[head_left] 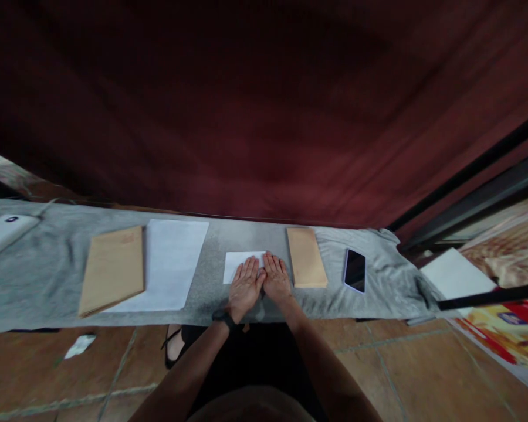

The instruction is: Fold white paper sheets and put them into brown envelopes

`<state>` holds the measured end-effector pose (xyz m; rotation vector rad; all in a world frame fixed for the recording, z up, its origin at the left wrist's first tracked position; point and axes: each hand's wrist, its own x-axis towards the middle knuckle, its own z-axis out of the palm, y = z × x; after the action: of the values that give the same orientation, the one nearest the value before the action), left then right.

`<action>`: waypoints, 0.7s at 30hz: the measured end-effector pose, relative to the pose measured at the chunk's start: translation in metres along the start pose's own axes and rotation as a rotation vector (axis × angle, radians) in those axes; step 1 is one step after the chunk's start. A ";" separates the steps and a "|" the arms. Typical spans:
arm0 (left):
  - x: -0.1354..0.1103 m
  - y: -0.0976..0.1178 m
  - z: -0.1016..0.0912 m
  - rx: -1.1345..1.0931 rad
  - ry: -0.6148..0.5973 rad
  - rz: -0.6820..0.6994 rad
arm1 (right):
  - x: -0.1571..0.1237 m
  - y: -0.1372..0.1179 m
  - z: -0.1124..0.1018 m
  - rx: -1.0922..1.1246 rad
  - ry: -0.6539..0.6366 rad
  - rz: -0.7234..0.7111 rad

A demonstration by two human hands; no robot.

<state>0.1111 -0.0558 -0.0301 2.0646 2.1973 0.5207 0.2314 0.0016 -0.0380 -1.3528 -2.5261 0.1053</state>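
Both my hands lie flat, side by side, on a small white sheet of paper (232, 267) at the middle of the grey cloth. My left hand (246, 285) covers its lower right part, fingers stretched out. Beside it, my right hand (277, 278) rests palm down at the paper's right edge, its fingers straight. Whether the paper is folded cannot be made out under the hands. Just right of my right hand is a stack of brown envelopes (307, 258). Farther left, larger white sheets (171, 264) lie partly beneath bigger brown envelopes (113, 266).
A phone (355, 271) lies right of the envelope stack. At the far left of the grey cloth (61, 246) sits a white device (6, 233). A dark red curtain (264, 117) hangs behind. A colourful box (506, 337) and black bars stand at the right.
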 end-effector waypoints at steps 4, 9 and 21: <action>-0.008 -0.023 -0.005 0.026 0.070 -0.054 | 0.000 0.000 0.002 0.003 0.038 0.000; -0.019 -0.042 -0.014 0.044 0.153 -0.198 | 0.000 0.002 0.003 0.015 0.060 -0.015; -0.018 -0.013 -0.036 0.057 0.115 -0.422 | -0.003 0.003 0.002 -0.040 0.015 -0.022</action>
<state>0.0897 -0.0811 -0.0036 1.5532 2.6395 0.5455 0.2354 0.0008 -0.0410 -1.3352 -2.5429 0.0398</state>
